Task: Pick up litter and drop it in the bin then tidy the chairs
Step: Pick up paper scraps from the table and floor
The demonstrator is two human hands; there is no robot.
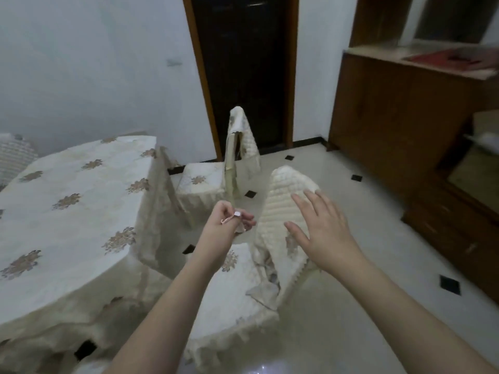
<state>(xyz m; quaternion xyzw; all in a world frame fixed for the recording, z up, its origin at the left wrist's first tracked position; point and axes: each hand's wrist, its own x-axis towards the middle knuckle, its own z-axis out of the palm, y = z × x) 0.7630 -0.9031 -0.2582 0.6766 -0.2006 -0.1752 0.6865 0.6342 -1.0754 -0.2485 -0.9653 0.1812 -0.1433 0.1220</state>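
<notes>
Quilted cream cover on the near chair (286,211) lies just under my right hand (321,233), whose fingers are spread and hold nothing. My left hand (229,225) pinches a small scrap of litter (237,213) above the seat. No bin shows here. I should keep that pinch firm and steady the chair back squarely.

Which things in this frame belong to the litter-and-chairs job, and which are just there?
Part of the job:
- small scrap of litter, pinched in the left hand
- near covered chair, right hand open by its backrest
- far covered chair

Just there:
- table with floral cloth
- wooden cabinet
- dark door

No bin is in view.
</notes>
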